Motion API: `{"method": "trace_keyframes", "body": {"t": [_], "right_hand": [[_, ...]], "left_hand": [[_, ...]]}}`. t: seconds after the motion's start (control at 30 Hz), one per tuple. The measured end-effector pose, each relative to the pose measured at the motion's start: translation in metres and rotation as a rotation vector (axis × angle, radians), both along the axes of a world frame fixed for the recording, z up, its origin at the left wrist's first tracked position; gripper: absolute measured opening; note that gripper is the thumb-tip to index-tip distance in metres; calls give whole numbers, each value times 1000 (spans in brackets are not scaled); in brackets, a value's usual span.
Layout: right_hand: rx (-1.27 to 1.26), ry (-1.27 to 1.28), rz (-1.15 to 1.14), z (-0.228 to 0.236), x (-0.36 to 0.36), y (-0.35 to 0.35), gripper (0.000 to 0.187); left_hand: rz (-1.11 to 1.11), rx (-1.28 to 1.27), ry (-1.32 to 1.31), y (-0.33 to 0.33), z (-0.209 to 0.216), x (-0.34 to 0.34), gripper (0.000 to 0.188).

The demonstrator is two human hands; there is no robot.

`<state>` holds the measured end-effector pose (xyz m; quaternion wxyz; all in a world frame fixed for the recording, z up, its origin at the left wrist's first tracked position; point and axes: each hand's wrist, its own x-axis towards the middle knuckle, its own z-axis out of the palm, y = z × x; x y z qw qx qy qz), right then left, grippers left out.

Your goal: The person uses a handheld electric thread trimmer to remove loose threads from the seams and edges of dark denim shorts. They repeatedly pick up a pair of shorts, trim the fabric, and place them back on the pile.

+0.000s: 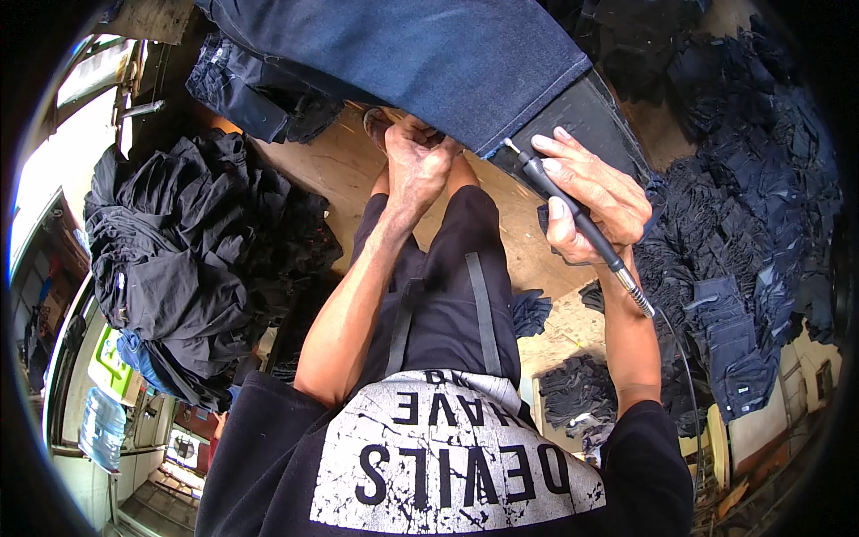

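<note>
Two bare hands of mine show in the head view, both up at the lower edge of a blue denim leg point(420, 54). That leg runs slantwise, its long axis from upper left down to the right, and ends in a stitched hem with a flat black board point(591, 116) jutting out beyond it. My right hand point(608, 201) has its grip wrapped around a slim black pen-shaped tool point(582, 219), thumb on one side, fingers on the other. The tool slants up and leftward, nearly square to the hem line; its pale tip sits just beside the hem's lower corner, so the hem lies up and left of this grip, and the right hand is the nearer to it. Whether tip and cloth touch, I cannot tell. My left hand point(416, 166) is at the leg's underside, fingertips partly hidden; whether that grip pinches cloth, I cannot tell.
</note>
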<state>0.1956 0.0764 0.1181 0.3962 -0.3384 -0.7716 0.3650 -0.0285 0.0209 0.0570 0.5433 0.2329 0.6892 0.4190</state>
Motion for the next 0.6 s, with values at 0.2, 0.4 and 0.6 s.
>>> {"method": "trace_keyframes", "body": {"t": [0.2, 0.4, 0.6], "right_hand": [[18, -7, -48, -2, 1, -1, 30], [25, -20, -76, -1, 2, 1, 33], [18, -44, -88, -1, 5, -1, 32]], "left_hand": [[53, 44, -26, 2, 1, 3, 16], [-80, -63, 42, 2, 5, -3, 16], [72, 33, -52, 3, 3, 5, 15]]}}
